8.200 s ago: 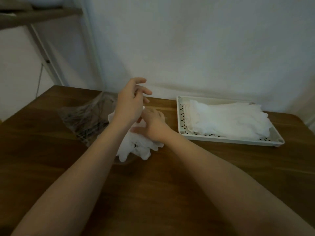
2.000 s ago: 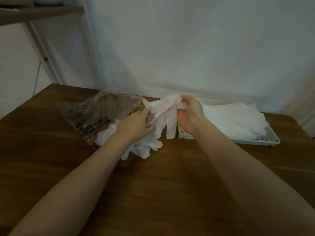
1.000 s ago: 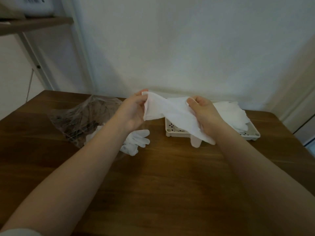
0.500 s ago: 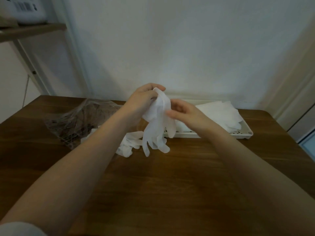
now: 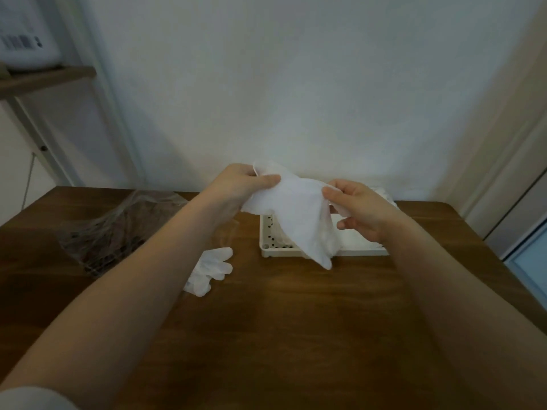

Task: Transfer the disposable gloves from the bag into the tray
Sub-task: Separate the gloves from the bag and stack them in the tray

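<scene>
L hand (image 5: 245,184) & R hand (image 5: 358,208) each pinch a cuff edge of glove (image 5: 296,214), spread flat above tray (image 5: 266,247), prob. for neat stacking.

We're looking at a dim, soft picture, grainy and slightly blurred throughout. Cool light falls on the wall (image 5: 310,84), brightest in the middle, fading to shadow at the left. The tabletop (image 5: 281,335) is dark (barely any shine). Edges bend, wide-angle style; the shelf (image 5: 44,79) and door frame (image 5: 509,143) lean.
</scene>
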Demonstrator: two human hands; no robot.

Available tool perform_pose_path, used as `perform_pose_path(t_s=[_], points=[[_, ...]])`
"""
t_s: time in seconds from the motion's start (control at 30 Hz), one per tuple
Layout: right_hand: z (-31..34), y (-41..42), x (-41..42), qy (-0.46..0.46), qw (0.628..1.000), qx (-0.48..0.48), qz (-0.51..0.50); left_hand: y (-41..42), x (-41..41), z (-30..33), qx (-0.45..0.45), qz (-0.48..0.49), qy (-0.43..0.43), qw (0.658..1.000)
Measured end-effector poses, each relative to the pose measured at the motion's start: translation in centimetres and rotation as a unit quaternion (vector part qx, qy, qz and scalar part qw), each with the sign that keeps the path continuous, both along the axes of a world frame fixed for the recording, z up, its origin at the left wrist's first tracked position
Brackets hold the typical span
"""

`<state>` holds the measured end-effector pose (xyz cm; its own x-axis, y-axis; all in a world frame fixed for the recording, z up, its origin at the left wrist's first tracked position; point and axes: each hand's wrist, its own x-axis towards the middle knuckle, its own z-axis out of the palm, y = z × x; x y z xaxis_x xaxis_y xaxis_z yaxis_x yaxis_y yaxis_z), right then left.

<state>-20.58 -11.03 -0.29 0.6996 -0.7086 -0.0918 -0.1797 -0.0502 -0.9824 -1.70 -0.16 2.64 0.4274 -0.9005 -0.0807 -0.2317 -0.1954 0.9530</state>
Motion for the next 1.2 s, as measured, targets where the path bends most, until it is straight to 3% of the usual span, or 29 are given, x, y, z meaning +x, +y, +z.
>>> perform_pose_path(t_s=[0.1,0.17,0.27,0.37,0.47,0.57,0.7,0.77,0.83,0.9,1.0,1.13,1.2], points=[[0.7,-1.1,-0.6,-0.068,0.995,0.063,-0.029,-1.7,-0.6,0.5,-0.039,-0.033,0.071,0.996],[0.9,-2.0,-0.9,-0.102,0.992,0.034,-0.065,-2.8,-1.2,0.7,-0.067,-0.066,0.046,0.995],[1.6,-4.1,-2.1,-0.044,0.981,-0.154,-0.112,-4.9,-2.0,0.9,-0.097,-0.085,-0.028,0.991],[2.3,-6.1,-3.1,0.056,0.920,-0.361,-0.143,-7.1,-2.3,0.9,-0.117,-0.078,-0.075,0.987],[2.3,-7.7,-3.6,0.065,0.881,-0.445,-0.150,-9.3,-2.2,0.6,-0.182,-0.083,-0.055,0.978],[0.0,-8.4,-4.3,0.091,0.888,-0.434,-0.124,-10.3,-1.6,-1.0,-0.167,-0.125,-0.172,0.963],[-4.1,-7.2,-5.2,0.241,0.909,-0.339,-0.003,-9.9,-0.7,-5.2,-0.014,-0.205,-0.394,0.896],[-4.6,-5.8,-4.9,0.208,0.955,-0.211,0.000,-9.2,-0.6,-6.5,0.015,-0.217,-0.427,0.878],[-4.2,-5.4,-4.0,0.149,0.979,-0.100,-0.093,-8.6,-0.3,-6.9,-0.005,-0.214,-0.436,0.874],[-4.3,-5.7,-3.2,0.185,0.962,-0.124,-0.159,-8.1,-0.1,-7.0,-0.025,-0.215,-0.445,0.869],[-4.9,-5.8,-2.3,0.250,0.932,-0.195,-0.177,-7.1,0.1,-7.0,-0.010,-0.245,-0.469,0.849],[-6.3,-5.6,-1.6,0.449,0.843,-0.284,-0.083,-6.3,0.1,-7.7,0.058,-0.253,-0.472,0.843],[-7.2,-5.6,-1.7,0.487,0.825,-0.284,-0.053,-6.3,-0.1,-8.0,0.091,-0.233,-0.490,0.835]])
